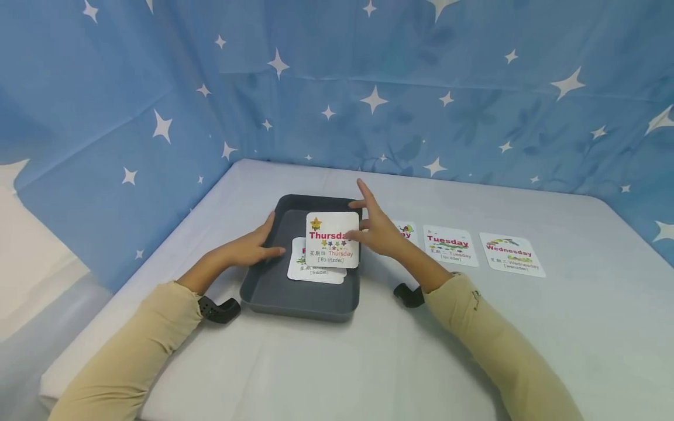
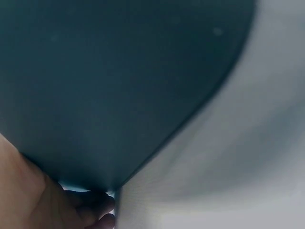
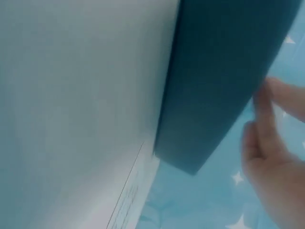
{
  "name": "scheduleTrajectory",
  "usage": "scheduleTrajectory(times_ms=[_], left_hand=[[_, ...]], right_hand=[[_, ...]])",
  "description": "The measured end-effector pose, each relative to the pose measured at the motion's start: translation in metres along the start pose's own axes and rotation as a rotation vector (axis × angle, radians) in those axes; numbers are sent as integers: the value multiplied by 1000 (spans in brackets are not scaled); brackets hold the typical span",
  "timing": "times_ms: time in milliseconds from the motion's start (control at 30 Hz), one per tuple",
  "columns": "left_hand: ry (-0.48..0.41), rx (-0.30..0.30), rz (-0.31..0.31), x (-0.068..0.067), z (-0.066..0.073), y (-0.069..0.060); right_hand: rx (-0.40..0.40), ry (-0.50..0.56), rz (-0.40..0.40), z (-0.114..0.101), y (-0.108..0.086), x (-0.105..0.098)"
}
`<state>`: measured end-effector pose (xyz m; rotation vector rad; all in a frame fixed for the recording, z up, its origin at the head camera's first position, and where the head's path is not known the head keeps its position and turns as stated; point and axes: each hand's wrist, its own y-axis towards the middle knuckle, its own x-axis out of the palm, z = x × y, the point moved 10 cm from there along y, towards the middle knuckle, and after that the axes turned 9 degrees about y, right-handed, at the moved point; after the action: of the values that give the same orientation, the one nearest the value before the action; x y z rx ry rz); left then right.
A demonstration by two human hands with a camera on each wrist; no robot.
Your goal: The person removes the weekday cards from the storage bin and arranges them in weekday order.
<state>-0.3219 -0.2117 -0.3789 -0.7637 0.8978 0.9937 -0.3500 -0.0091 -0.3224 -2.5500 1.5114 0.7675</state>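
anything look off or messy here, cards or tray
I see no spill or damage. Only the loose cards in the grey tray look untidy: they overlap with their edges out of line, partly hidden behind the Thursday card.

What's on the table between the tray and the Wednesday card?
In the head view, the Tuesday card and, nearer the tray, another card partly hidden by the right hand.

Passable for a hand over the table point(image 1: 316, 374) at bottom centre, between the sleeves point(image 1: 126, 351), and at far right beyond the Wednesday card point(image 1: 513, 255). Blocked left of centre by the left hand point(image 1: 243, 248) on the side of the tray point(image 1: 300, 310), and near centre by the right hand point(image 1: 381, 231) with the Thursday card point(image 1: 333, 222) above the tray. Enterable from above at the tray's lower left, inside the walls.
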Motion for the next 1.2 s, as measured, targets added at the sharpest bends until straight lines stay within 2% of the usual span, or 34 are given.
scheduleTrajectory(times_ms=[67, 133, 200, 300, 500, 800, 1100, 1200], left_hand=[[0, 0, -2, 1, -1, 0], [6, 3, -5, 1, 0, 1], [10, 5, -7, 0, 0, 0], [15, 7, -12, 0, 0, 0], [15, 8, -16, -2, 0, -1], [15, -3, -15, 1, -1, -1], [9, -2, -19, 0, 1, -1], [10, 1, -17, 1, 1, -1]], right_hand=[[11, 78, 12, 2, -6, -10], [20, 94, 26, 4, -14, -20], [36, 59, 39, 9, -24, -31], [103, -1, 39, 25, -40, -44], [239, -67, -30, 51, -67, -59], [313, -201, -205, 67, -80, -57], [295, -335, -269, 61, -81, -47], [318, -379, -277, 62, -83, -45]])
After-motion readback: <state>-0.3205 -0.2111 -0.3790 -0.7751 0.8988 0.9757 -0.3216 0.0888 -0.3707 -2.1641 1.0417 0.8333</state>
